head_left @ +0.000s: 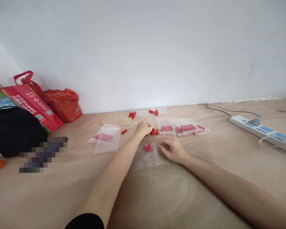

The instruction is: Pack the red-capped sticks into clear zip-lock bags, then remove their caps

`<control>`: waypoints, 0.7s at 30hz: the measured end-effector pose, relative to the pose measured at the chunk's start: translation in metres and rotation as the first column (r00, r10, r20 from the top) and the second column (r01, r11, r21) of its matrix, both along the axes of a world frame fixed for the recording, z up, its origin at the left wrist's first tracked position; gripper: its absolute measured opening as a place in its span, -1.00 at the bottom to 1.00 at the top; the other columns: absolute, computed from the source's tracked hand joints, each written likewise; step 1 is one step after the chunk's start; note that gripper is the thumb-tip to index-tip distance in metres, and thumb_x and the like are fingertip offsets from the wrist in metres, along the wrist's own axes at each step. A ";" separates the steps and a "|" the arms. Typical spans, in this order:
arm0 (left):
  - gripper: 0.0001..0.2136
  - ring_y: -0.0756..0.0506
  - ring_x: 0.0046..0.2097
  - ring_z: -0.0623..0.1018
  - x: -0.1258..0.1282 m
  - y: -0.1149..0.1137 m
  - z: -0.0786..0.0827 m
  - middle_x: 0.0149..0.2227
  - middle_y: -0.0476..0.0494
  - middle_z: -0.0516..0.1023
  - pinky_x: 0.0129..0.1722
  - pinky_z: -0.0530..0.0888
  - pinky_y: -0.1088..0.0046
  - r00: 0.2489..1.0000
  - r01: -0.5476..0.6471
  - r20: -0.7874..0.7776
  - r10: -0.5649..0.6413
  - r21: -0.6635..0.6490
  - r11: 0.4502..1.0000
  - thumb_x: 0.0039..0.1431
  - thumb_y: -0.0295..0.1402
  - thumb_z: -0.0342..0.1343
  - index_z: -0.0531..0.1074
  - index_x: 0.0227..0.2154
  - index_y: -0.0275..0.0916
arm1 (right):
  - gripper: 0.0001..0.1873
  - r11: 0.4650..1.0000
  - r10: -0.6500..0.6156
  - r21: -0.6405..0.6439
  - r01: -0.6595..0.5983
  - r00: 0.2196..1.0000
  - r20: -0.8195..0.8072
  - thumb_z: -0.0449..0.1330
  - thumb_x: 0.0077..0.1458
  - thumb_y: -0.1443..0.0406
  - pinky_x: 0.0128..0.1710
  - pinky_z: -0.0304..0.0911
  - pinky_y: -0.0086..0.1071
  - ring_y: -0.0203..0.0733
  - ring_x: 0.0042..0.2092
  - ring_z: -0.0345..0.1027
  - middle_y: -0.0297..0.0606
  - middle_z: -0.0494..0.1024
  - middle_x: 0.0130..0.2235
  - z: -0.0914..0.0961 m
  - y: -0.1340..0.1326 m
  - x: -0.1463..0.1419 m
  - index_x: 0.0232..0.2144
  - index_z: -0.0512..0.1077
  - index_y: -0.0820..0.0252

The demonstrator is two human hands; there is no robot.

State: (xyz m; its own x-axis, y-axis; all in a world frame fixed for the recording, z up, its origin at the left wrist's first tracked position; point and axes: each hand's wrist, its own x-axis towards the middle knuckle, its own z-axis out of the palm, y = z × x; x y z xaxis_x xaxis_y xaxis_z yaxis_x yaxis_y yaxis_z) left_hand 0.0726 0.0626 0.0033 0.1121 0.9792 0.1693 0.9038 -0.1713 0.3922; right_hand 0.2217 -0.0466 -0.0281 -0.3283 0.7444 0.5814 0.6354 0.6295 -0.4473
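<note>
clear bag [149, 161] with red-striped edge, red pieces [147, 148] inside.

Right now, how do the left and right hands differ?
The left hand reaches farther forward than the right hand. The left hand is beside loose red pieces; the right hand is at the edge of a clear zip bag. A black sleeve shows behind the left hand, none behind the right hand. Both are bare.
</note>
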 end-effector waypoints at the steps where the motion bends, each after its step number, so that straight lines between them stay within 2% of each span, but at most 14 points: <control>1: -0.89 -0.07 -0.45 0.47 0.001 0.000 0.000 -0.50 -0.04 0.49 -0.42 0.32 0.45 1.000 -0.007 -0.004 0.007 0.008 1.000 -0.04 -0.30 0.03 0.28 -0.45 -0.20 | -0.91 1.000 -0.001 -0.001 0.001 1.000 0.001 0.08 -0.01 0.36 -0.33 -0.01 -0.39 -0.38 -0.49 0.18 -0.41 0.34 -0.55 0.000 0.000 0.000 -0.49 0.37 0.18; 5: -0.92 -0.12 -0.36 0.48 -0.004 -0.001 0.007 -0.46 -0.09 0.49 -0.38 0.32 0.42 0.999 -0.035 -0.023 0.037 0.086 0.996 -0.02 -0.37 -0.01 0.27 -0.41 -0.21 | -0.91 1.000 -0.004 -0.001 0.004 1.000 0.003 0.08 -0.01 0.36 -0.34 -0.02 -0.39 -0.39 -0.49 0.17 -0.41 0.34 -0.55 0.000 0.000 0.000 -0.50 0.37 0.18; 8: -0.87 -0.14 -0.25 0.47 -0.020 -0.003 0.017 -0.36 -0.13 0.48 -0.31 0.32 0.41 0.998 -0.052 -0.033 0.058 0.158 0.986 -0.02 -0.41 -0.02 0.26 -0.34 -0.22 | -0.90 1.000 0.003 0.006 -0.003 1.000 0.002 0.07 0.00 0.35 -0.34 -0.02 -0.39 -0.38 -0.49 0.18 -0.40 0.35 -0.56 0.000 0.000 0.000 -0.49 0.38 0.18; 11: -0.87 -0.11 -0.28 0.47 -0.039 -0.012 0.024 -0.41 -0.07 0.48 -0.30 0.32 0.42 0.998 -0.039 -0.040 0.047 0.179 0.983 -0.01 -0.41 -0.02 0.26 -0.34 -0.20 | -0.89 1.000 0.015 0.011 -0.015 1.000 0.007 0.06 0.00 0.34 -0.34 -0.01 -0.38 -0.37 -0.49 0.19 -0.39 0.35 -0.56 0.000 0.000 -0.001 -0.49 0.38 0.18; 17: -0.94 -0.05 -0.37 0.46 -0.049 -0.042 0.011 -0.48 0.01 0.45 -0.36 0.32 0.47 0.997 0.061 -0.063 -0.052 0.146 0.987 -0.04 -0.37 0.02 0.27 -0.45 -0.18 | -0.88 1.000 0.020 0.016 -0.020 1.000 0.019 0.06 0.01 0.33 -0.33 -0.01 -0.38 -0.37 -0.49 0.20 -0.39 0.37 -0.56 -0.002 0.002 0.000 -0.49 0.39 0.17; 19: -0.91 -0.06 -0.34 0.46 -0.051 -0.047 0.007 -0.47 0.00 0.44 -0.32 0.34 0.46 0.996 0.072 -0.065 -0.063 0.142 0.987 -0.03 -0.30 0.03 0.27 -0.46 -0.18 | -0.88 1.000 0.019 0.017 -0.019 1.000 0.018 0.07 0.01 0.33 -0.33 0.00 -0.38 -0.37 -0.50 0.19 -0.39 0.37 -0.56 -0.001 0.002 0.000 -0.49 0.39 0.17; 21: -0.86 -0.10 -0.25 0.44 -0.058 -0.046 0.006 -0.38 -0.05 0.43 -0.22 0.33 0.42 0.996 0.036 -0.083 -0.023 0.162 0.986 -0.02 -0.24 0.03 0.28 -0.45 -0.19 | -0.89 1.000 0.028 0.012 -0.028 1.000 0.014 0.07 0.00 0.33 -0.34 0.01 -0.38 -0.37 -0.49 0.21 -0.39 0.37 -0.56 0.000 0.001 0.001 -0.49 0.40 0.17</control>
